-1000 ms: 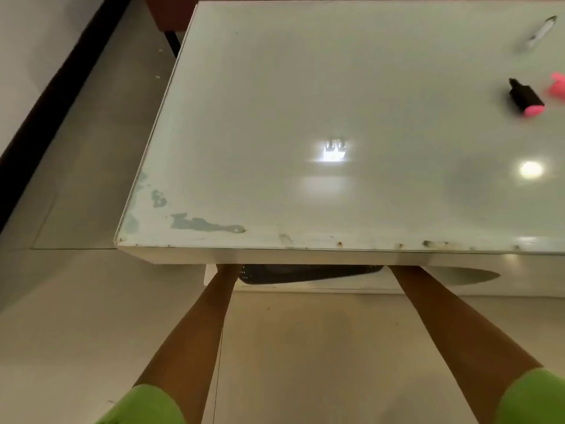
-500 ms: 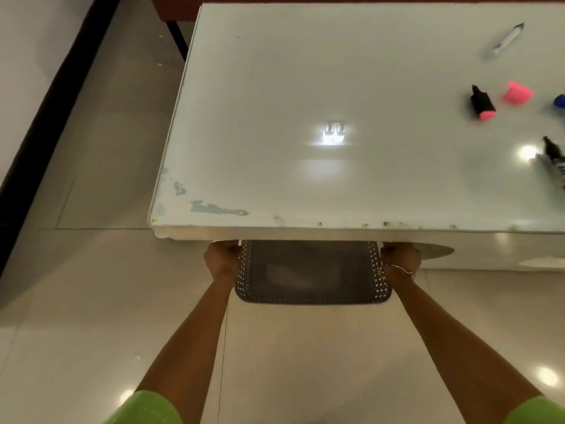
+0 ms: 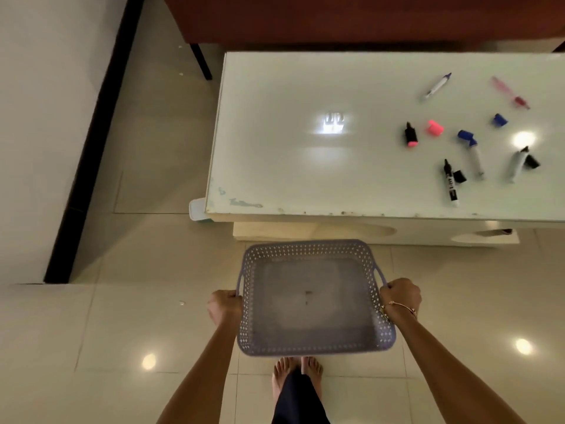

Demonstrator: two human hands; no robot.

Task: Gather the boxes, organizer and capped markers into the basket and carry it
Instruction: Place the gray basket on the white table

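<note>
An empty lilac perforated basket (image 3: 308,250) hangs in front of me above the floor, clear of the table. My left hand (image 3: 225,307) grips its left handle and my right hand (image 3: 401,296) grips its right handle. Several markers lie uncapped on the right part of the white table (image 3: 290,166): a black one (image 3: 450,183), a short pink-tipped highlighter (image 3: 410,135), a white-and-blue pen (image 3: 437,85), a pink pen (image 3: 509,92). Loose caps lie among them: pink (image 3: 435,127), blue (image 3: 500,120), black (image 3: 459,176).
The low white table has a chipped front edge with a shelf below. A white object (image 3: 197,209) sticks out under its left corner. A brown bench (image 3: 336,19) stands behind. A wall with dark skirting runs along the left. My bare feet (image 3: 298,370) stand on glossy tiles.
The basket came out from under the table edge toward me and now sits fully in view in both hands. My view pulled back, showing more markers and the floor.
</note>
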